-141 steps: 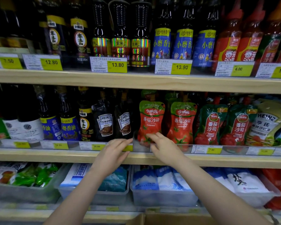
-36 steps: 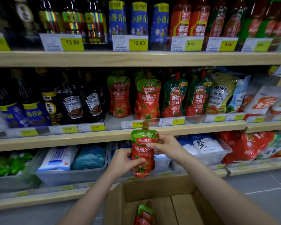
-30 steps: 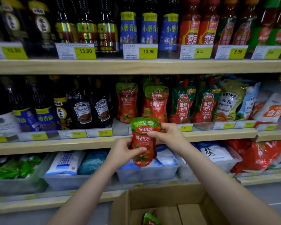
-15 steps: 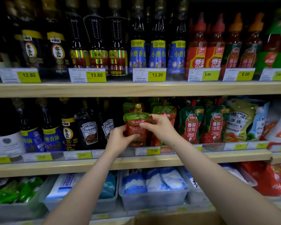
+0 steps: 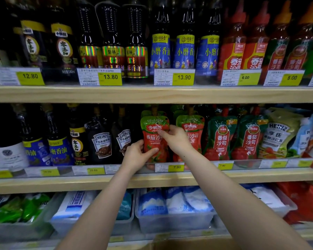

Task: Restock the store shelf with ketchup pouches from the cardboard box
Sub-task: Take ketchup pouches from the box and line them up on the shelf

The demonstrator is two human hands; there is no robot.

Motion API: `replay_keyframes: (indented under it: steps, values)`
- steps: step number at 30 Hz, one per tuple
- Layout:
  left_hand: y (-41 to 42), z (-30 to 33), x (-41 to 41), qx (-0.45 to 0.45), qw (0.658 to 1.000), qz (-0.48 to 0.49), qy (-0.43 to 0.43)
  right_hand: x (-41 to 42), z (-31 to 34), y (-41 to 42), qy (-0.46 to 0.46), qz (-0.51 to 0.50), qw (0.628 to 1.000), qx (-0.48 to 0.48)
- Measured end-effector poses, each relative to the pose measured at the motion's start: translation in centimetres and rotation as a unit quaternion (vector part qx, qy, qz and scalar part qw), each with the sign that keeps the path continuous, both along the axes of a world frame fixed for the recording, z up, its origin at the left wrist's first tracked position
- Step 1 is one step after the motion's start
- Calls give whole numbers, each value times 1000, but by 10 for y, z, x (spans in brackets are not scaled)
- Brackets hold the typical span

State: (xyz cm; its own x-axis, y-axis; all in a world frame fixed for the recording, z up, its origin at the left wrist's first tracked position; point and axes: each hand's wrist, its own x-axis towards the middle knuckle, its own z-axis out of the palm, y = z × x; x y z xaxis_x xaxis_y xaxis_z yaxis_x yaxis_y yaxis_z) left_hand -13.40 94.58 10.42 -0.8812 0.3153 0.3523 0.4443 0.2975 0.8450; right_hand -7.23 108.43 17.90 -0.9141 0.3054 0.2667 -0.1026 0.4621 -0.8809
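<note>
A red and green ketchup pouch (image 5: pixel 154 134) stands upright on the middle shelf (image 5: pixel 242 175), behind the clear price rail. My left hand (image 5: pixel 137 156) pinches its lower left edge, thumb across the front. My right hand (image 5: pixel 177 139) grips its upper right side. A second pouch of the same kind (image 5: pixel 192 123) stands just right of it, partly hidden by my right hand. More pouches show behind both. Only the top edge of the cardboard box (image 5: pixel 184 245) shows at the bottom.
Dark Heinz sauce bottles (image 5: pixel 102 141) stand left of the pouch; green-and-red ketchup pouches (image 5: pixel 219 139) and a Heinz pouch (image 5: pixel 278 134) to the right. Bottles fill the upper shelf (image 5: pixel 152 94). Clear bins of bagged goods (image 5: pixel 173 212) sit on the lower shelf.
Both hands lifted the pouch from above the box up to the middle shelf and set it in the left ketchup row. The view rose, so the box nearly left the frame.
</note>
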Motion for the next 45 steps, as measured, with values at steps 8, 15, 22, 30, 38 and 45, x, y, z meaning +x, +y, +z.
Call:
replay_keyframes:
  steps: [8,15,22,30,38,45]
  values:
    - [-20,-5,22,-59,995,33,79,32,-17,12,69,-3,995,70]
    - [-43,-14,42,-208,961,-37,178,46,-54,17,-19,98,945,310]
    - [-34,-8,31,-256,951,-31,173,29,-52,7,-55,61,957,277]
    - [-27,-4,24,-255,957,-23,138,24,-51,2,-64,49,961,265]
    - [-67,-15,42,-244,946,-3,212,31,-49,8,-22,123,942,312]
    - [-79,-26,48,-278,930,5,242,13,-57,-5,-120,160,921,334]
